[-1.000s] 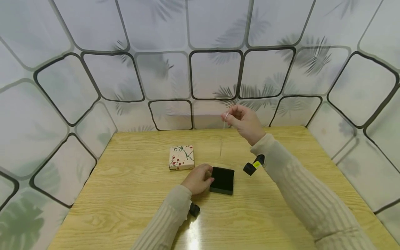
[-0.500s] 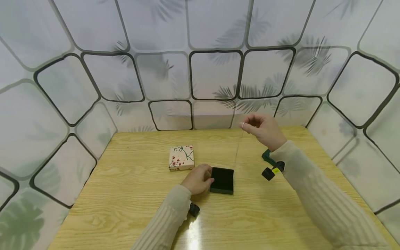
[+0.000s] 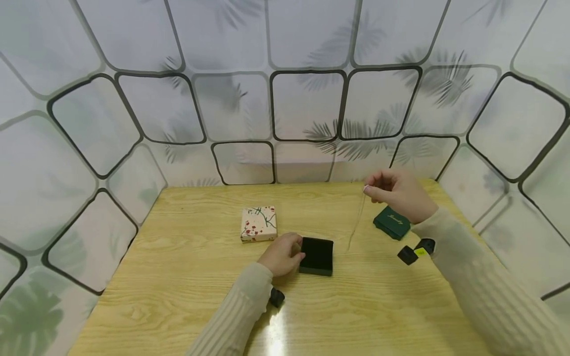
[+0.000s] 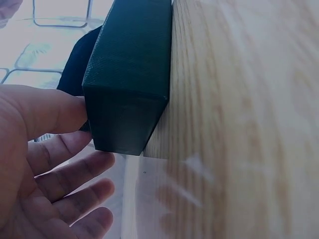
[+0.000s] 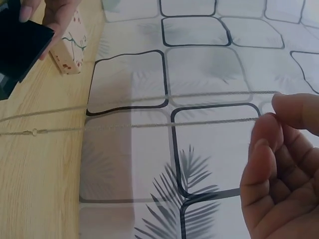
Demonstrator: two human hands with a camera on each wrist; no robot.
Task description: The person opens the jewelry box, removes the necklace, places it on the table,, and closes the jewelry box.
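Observation:
My right hand [image 3: 403, 195] is raised at the right and pinches a thin chain necklace [image 3: 356, 222] between thumb and forefinger. Two strands of it hang down, and a small ring-like link shows on one strand in the right wrist view. On the table, my left hand [image 3: 281, 254] holds the left edge of an open dark green box [image 3: 316, 256] with a black inside. In the left wrist view, thumb and forefinger touch the box [image 4: 127, 94] at its corner, the other fingers extending loosely below. Nothing can be made out inside the box.
A dark green lid [image 3: 392, 222] with gold lettering lies at the right, partly under my right wrist. Left of the green box stands a cream box [image 3: 259, 224] with a red blossom print. A patterned curtain [image 3: 307, 104] surrounds the wooden table [image 3: 187, 257].
My right hand has moved right and slightly down, drawing the necklace away from above the table's middle. That uncovers the green lid. My left hand and the open box stay put.

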